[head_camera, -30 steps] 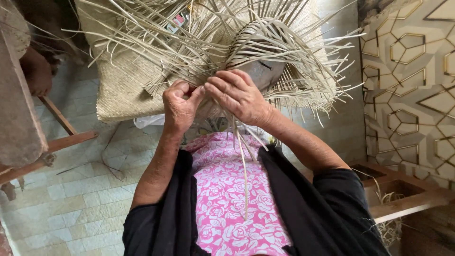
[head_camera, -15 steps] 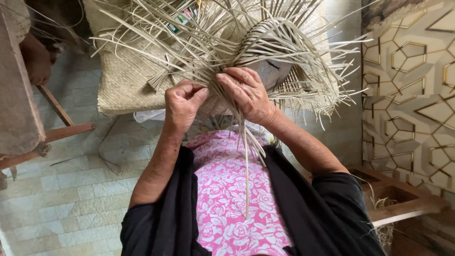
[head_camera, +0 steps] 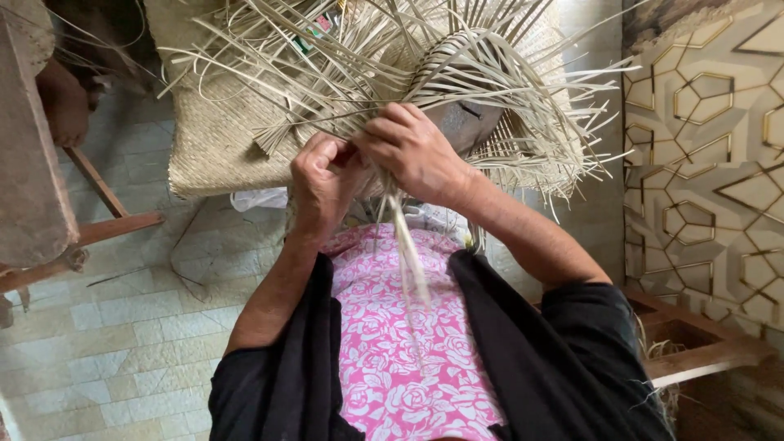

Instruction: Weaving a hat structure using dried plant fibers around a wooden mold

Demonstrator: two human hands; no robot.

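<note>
We look down over our lap, covered in pink floral cloth (head_camera: 408, 359) between black sleeves. Both our hands meet at the near edge of a half-woven straw piece (head_camera: 482, 90), shaped over a dark block and held just above the lap. Our left hand (head_camera: 322, 184) is curled into a fist, fingers pressed together and clamped on a bunch of pale straw strips (head_camera: 408, 245) that trail down onto the cloth. Our right hand (head_camera: 416, 151) lies touching it, fingers bent and closed over the strands (which ones, we cannot tell). Loose straw ends fan outward. Behind lies a woven mat (head_camera: 220, 139), on pale floor tiles (head_camera: 122, 327).
</note>
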